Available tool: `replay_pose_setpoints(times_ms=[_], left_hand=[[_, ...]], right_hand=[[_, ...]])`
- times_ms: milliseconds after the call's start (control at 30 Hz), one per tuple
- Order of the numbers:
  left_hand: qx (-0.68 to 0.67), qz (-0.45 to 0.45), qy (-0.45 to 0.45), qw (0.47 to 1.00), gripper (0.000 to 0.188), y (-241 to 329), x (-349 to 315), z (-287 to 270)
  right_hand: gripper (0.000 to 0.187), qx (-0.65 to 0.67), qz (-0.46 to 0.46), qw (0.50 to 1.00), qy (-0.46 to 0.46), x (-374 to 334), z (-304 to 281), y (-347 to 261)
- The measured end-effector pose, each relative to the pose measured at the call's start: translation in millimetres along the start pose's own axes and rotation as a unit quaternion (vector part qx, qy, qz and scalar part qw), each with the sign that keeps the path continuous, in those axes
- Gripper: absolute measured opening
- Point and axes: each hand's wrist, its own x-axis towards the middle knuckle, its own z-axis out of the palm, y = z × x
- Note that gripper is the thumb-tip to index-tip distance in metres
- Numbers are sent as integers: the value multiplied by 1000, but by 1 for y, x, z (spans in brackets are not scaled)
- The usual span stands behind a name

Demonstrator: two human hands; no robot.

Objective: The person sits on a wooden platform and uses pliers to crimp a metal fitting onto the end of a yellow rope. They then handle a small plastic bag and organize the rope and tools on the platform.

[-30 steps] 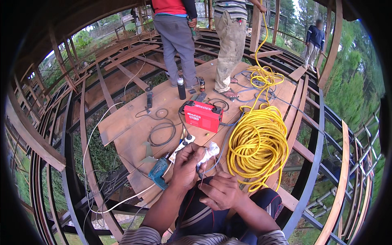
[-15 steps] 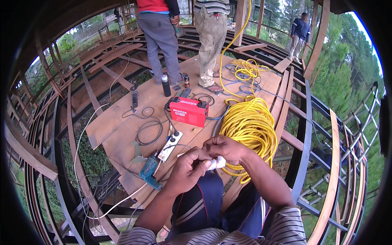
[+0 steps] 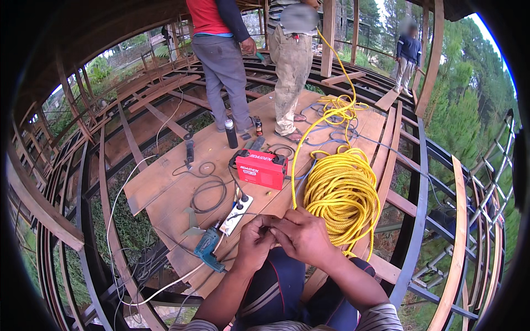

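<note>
My left hand (image 3: 255,241) and my right hand (image 3: 305,234) meet above my knees, fingers curled and pressed together. Whatever lies between them is hidden behind the fingers. Just right of and beyond my right hand lies a big coil of yellow rope (image 3: 342,193), and one strand of it runs up and away. A white power strip (image 3: 236,214) with a dark plug sits beyond my left hand. To the left of that hand, a teal power drill (image 3: 208,249) rests on its side on the boards. Farther off stands a red welding machine (image 3: 260,170).
Wooden boards (image 3: 165,182) lie over dark metal beams (image 3: 413,220) with open gaps. A black spray can (image 3: 231,134), an angle grinder (image 3: 190,150) and grey cables (image 3: 212,190) are spread about. Two co-workers (image 3: 223,71) stand beyond; another person (image 3: 407,52) is at far right.
A crumpled white piece showed between my fingers before and is now out of sight. My right hand has turned and closed against my left. The view has shifted slightly.
</note>
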Motion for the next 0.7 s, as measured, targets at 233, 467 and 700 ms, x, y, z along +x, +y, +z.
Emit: replay_pose_setpoints(times_ms=[233, 467, 700], left_hand=[[-179, -46, 3, 983, 18, 12, -7, -18], [-223, -55, -22, 973, 22, 47, -26, -17], [49, 9, 62, 997, 19, 40, -39, -17]], right_hand=[[41, 44, 43, 988, 142, -40, 59, -28], [30, 2, -59, 993, 98, -32, 15, -48], [8, 8, -102, 994, 26, -12, -14, -52]])
